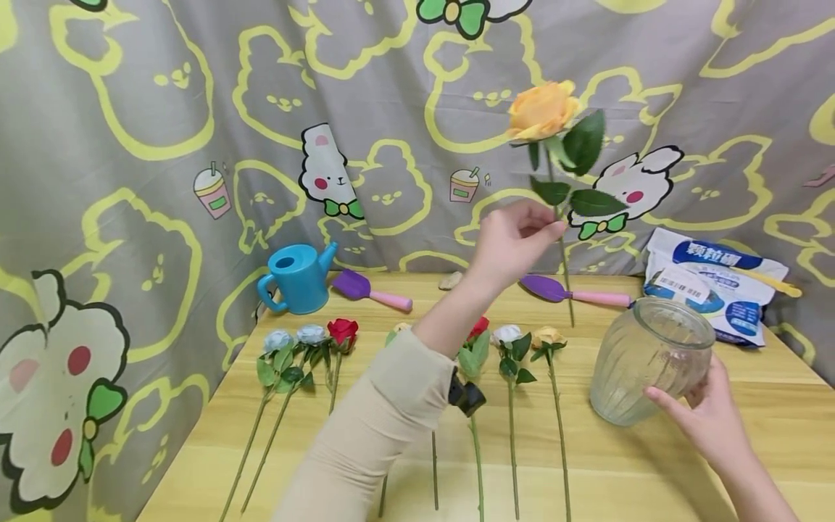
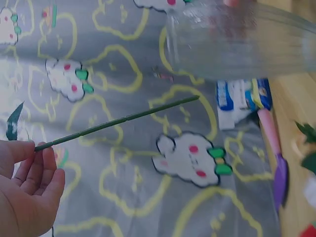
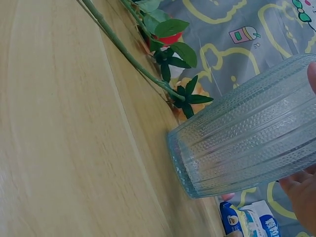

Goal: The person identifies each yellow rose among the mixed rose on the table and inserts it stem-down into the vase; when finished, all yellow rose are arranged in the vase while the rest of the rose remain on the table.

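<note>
An orange-yellow artificial rose (image 1: 543, 112) is held up in the air by my left hand (image 1: 515, 239), which pinches its green stem (image 2: 123, 120) between thumb and fingers below the leaves. The stem's lower end hangs to the left of the vase, apart from it. My right hand (image 1: 707, 417) grips the ribbed clear glass vase (image 1: 642, 362) from its right side, thumb at the front. Tilted slightly, the vase (image 3: 247, 133) has its mouth facing up. Some fingers are hidden behind the glass.
Several artificial roses lie in a row, including a blue one (image 1: 312, 334), a red one (image 1: 342, 332) and a yellow one (image 1: 548, 336). Behind them are a blue watering can (image 1: 296, 279), a purple shovel (image 1: 352, 285), a purple trowel (image 1: 548, 288) and a printed white-blue bag (image 1: 737, 319).
</note>
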`<state>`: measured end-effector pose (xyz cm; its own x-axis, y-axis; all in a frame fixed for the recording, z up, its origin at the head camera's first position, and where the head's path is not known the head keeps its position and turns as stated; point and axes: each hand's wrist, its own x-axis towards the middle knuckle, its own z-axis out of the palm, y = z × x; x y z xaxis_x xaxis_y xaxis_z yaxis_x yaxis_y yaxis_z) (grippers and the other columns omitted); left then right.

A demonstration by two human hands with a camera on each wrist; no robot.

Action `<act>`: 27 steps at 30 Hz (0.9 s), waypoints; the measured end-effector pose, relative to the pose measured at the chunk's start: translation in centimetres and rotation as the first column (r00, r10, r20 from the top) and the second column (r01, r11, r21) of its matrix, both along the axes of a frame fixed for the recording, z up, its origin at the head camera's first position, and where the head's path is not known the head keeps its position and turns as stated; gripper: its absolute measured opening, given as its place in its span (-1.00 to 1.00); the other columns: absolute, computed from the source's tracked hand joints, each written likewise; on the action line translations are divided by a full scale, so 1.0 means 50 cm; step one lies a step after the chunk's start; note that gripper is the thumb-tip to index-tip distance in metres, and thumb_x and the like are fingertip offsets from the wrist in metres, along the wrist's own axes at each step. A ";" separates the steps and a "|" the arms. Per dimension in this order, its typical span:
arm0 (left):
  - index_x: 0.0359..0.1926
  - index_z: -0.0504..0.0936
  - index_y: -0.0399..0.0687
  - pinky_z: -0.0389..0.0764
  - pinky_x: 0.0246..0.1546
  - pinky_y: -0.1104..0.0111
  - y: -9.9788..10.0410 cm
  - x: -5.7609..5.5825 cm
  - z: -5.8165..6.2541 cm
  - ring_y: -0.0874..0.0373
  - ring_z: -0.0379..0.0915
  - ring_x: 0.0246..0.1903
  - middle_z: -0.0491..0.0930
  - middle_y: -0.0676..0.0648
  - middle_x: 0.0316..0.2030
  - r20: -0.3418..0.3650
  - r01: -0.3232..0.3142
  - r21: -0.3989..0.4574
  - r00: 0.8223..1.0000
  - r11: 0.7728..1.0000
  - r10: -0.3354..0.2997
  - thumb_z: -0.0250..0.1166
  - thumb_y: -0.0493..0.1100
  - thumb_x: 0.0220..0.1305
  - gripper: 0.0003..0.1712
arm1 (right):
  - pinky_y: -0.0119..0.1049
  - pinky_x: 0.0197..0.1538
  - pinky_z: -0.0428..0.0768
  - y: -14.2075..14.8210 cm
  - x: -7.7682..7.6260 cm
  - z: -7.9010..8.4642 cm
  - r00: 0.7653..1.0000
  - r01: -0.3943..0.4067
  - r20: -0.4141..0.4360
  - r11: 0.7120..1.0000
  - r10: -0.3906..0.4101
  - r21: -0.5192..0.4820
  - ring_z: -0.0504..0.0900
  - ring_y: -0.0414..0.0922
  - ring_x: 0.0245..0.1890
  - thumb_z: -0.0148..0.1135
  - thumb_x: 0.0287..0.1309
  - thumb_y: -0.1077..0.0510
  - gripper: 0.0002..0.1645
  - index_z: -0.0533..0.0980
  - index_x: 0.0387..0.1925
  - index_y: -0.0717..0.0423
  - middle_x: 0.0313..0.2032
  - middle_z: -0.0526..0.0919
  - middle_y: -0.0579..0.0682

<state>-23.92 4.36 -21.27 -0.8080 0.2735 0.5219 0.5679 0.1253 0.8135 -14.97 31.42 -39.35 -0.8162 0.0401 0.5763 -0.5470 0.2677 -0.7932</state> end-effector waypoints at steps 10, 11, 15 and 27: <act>-0.32 0.57 -0.11 0.43 -0.41 0.68 0.091 0.023 0.049 0.52 0.45 -0.44 0.60 0.12 -0.43 0.004 0.011 -0.022 1.000 1.000 -0.011 0.27 -0.12 0.14 -0.84 | -0.70 -0.06 0.33 0.000 0.006 -0.003 0.996 0.078 0.031 0.993 -0.081 0.085 0.42 -0.40 -0.07 0.17 -0.28 0.70 0.01 0.07 0.26 0.19 -0.02 0.36 -0.12; -0.32 0.56 -0.09 0.43 -0.41 0.68 0.101 0.023 0.048 0.54 0.45 -0.45 0.60 0.13 -0.43 0.006 0.007 -0.019 1.000 1.000 -0.007 0.27 -0.10 0.13 -0.84 | -0.70 -0.06 0.33 0.001 0.006 -0.003 0.996 0.075 0.033 0.994 -0.078 0.079 0.42 -0.40 -0.07 0.17 -0.28 0.70 0.02 0.07 0.26 0.18 -0.02 0.36 -0.12; -0.34 0.55 -0.05 0.41 -0.41 0.71 0.138 0.019 0.030 0.57 0.42 -0.47 0.60 0.17 -0.43 -0.004 0.002 -0.039 1.000 0.999 -0.002 0.28 -0.09 0.13 -0.85 | -0.70 -0.06 0.33 0.001 0.007 -0.004 0.996 0.084 0.026 0.992 -0.087 0.098 0.42 -0.40 -0.07 0.18 -0.29 0.70 0.03 0.07 0.26 0.16 -0.02 0.34 -0.12; -0.36 0.56 0.02 0.43 -0.55 0.71 0.214 0.012 -0.059 0.57 0.37 -0.49 0.56 0.24 -0.49 0.076 -0.014 -0.118 0.997 0.993 0.024 0.27 -0.08 0.14 -0.89 | -0.67 -0.05 0.35 0.003 0.005 0.001 0.998 0.060 0.005 0.992 -0.061 0.107 0.43 -0.36 -0.06 0.19 -0.28 0.69 0.00 0.05 0.26 0.29 0.00 0.34 -0.06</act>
<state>-23.31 15.08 -24.20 -0.8500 0.3135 0.4234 0.5010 0.2328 0.8335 -14.71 31.58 -39.30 -0.8187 0.0285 0.5735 -0.5209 0.3832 -0.7628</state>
